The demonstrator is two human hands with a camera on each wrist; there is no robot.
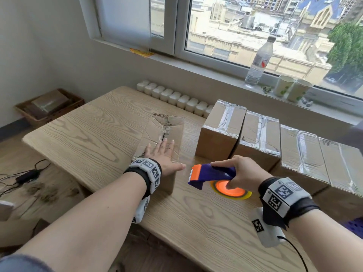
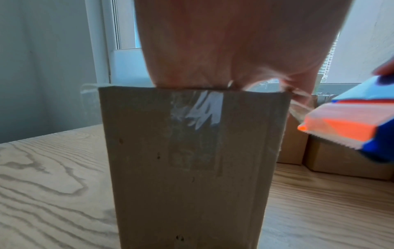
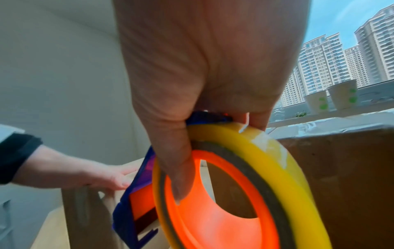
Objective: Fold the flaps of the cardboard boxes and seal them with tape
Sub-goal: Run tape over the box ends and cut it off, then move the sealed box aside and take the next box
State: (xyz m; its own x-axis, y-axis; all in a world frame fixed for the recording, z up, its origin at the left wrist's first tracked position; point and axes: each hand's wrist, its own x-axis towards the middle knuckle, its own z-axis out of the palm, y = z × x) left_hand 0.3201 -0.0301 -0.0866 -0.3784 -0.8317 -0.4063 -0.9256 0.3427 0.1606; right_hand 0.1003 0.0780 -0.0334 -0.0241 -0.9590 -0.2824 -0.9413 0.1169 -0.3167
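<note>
Centrally on the wooden table point(image 1: 94, 138) stands the cardboard box point(image 1: 167, 132) under work, flaps folded down, clear tape running along its top seam and down the near end face, where the left wrist view shows the strip wrinkled at the top edge. Left hand point(image 1: 164, 155) lies flat on the box top, fingers straight and spread, palm pressing the taped surface, thumb out past the right edge; nothing is gripped. Right hand point(image 1: 238, 172) is curled round the blue-and-orange tape dispenser point(image 1: 213, 174), held above the table just right of the box and apart from it, serrated cutter end pointing toward the left hand. Right wrist view: fingers hooked through the orange hub, with the yellowish tape roll point(image 3: 266, 161) around it. A thin loose strand of tape shows at the box's upper right corner in the left wrist view; whether it reaches the dispenser cannot be told. To the right, four more boxes, each already taped shut, sit side by side in a row point(image 1: 261, 138), the nearest well apart from the left hand. Behind the table, a white radiator point(image 1: 174, 98). On the windowsill point(image 1: 216, 71): a clear plastic bottle point(image 1: 259, 61) and two paper cups point(image 1: 291, 90). Left of the table on the floor, a shallow brown tray point(image 1: 49, 106) and some black cables point(image 1: 23, 177).
</note>
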